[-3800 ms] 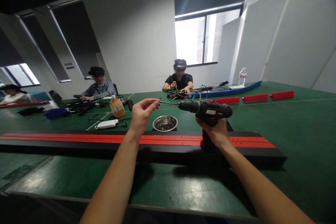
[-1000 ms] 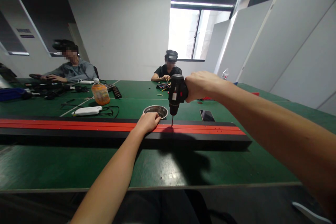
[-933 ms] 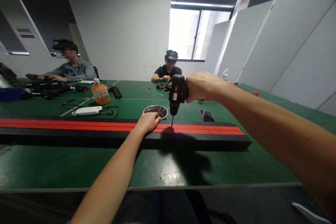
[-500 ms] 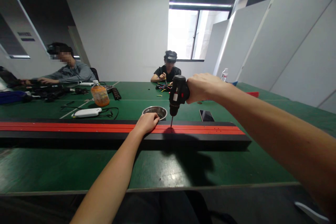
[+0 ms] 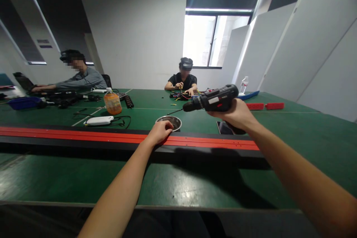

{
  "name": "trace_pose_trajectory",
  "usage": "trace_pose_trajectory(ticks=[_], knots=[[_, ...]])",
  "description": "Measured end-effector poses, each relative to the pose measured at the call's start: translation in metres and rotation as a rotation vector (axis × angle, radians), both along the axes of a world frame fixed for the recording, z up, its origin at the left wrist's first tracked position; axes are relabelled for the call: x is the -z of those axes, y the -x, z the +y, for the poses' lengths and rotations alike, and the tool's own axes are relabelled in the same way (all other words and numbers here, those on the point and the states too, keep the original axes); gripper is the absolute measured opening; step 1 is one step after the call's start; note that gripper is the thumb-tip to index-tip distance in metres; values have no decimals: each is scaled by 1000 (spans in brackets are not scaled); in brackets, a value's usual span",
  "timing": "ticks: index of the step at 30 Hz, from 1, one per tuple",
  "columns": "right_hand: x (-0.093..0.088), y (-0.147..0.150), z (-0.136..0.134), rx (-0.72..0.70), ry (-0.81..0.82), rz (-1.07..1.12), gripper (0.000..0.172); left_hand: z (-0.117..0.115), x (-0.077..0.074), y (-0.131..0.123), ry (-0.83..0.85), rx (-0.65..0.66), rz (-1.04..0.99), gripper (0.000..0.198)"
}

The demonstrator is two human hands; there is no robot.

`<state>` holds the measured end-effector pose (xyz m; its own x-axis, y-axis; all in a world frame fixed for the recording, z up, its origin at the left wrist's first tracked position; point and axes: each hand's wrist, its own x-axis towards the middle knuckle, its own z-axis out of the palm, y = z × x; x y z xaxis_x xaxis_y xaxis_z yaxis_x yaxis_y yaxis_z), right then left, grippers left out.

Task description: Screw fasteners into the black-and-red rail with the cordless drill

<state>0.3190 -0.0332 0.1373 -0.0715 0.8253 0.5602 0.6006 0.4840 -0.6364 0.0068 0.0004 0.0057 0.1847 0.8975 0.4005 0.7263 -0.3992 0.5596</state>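
The bench (image 5: 95, 187) is carrying a red-topped beam (image 5: 206, 142) under the left fingers (image 5: 167, 125), which are resting curled at a metal bowl (image 5: 177, 121), hold unclear, while the right fingers (image 5: 221, 115) are gripping a drill (image 5: 223, 97), the beam seemingly partly fastened, dark spots (image 5: 237, 144) near them perhaps being unfilled holes.

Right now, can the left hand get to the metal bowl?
Probably yes: the left hand is close at the near side of the metal bowl, and the right hand holds the drill clear of that side.
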Motion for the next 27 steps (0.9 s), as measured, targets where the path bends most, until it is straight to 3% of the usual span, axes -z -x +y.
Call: trace_pose_trajectory(ticks=[5, 9, 14, 20, 27], knots=[[54, 15, 0, -67, 126, 324, 41, 0, -2, 1, -6, -25, -131, 17], [79, 24, 7, -109, 159, 492, 39, 0, -3, 2, -24, -37, -219, 17], [91, 29, 9, -96, 141, 580, 39, 2, -4, 5, -42, -41, -354, 21], [97, 28, 8, -44, 66, 511, 38, -2, -9, 4, -68, -71, -489, 32], [101, 27, 9, -25, 44, 489, 40, -15, -26, -1, -81, -28, -740, 35]])
